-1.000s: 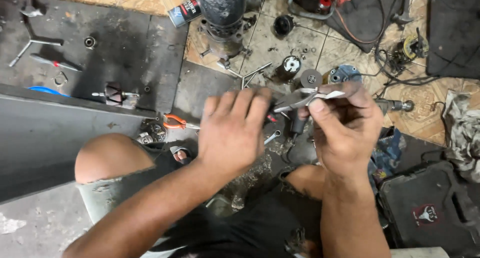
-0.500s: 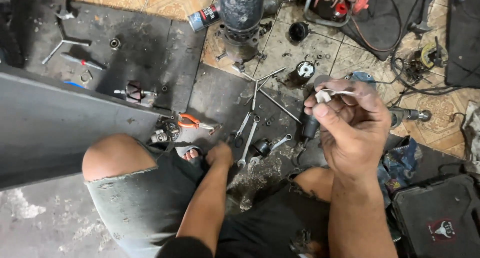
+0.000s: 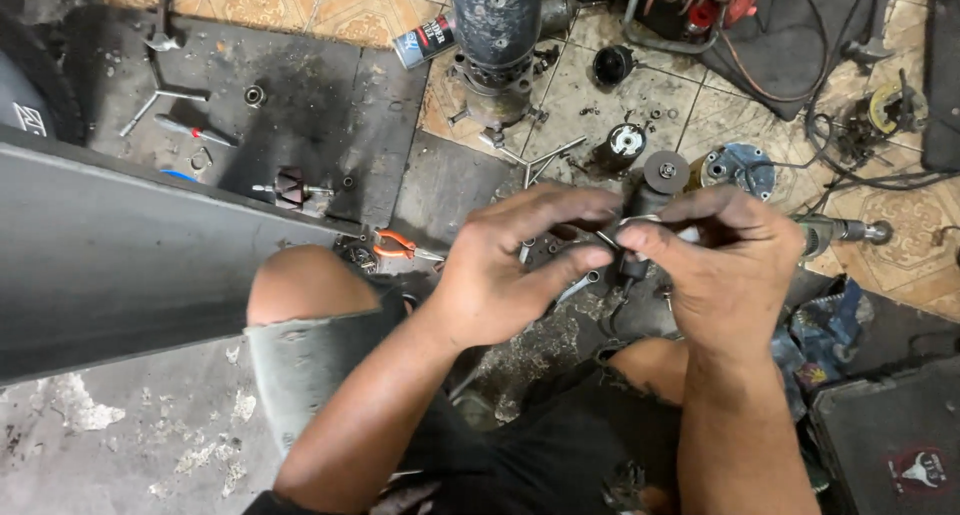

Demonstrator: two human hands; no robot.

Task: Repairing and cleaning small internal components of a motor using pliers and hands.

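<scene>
Both hands meet in front of me over my knees. My right hand (image 3: pixel 725 265) pinches a small metal part (image 3: pixel 640 220) with a thin wire end between thumb and fingers. My left hand (image 3: pixel 520 265) has come up against it, its fingertips touching the same small part from the left. The part is mostly hidden by the fingers, so I cannot tell its shape. Below the hands, wrenches (image 3: pixel 580 287) lie on the dirty floor between my legs.
A dark cylindrical machine housing (image 3: pixel 495 35) stands at the top, a spray can (image 3: pixel 420 43) beside it. Orange-handled pliers (image 3: pixel 395 243) lie by my left knee. A dark metal beam (image 3: pixel 130 255) crosses the left. A motor armature (image 3: pixel 290 190), small parts and cables litter the tiled floor.
My left hand dropped to the floor among the wrenches, then rose again to meet my right hand at the small part. The right hand lowered slightly.
</scene>
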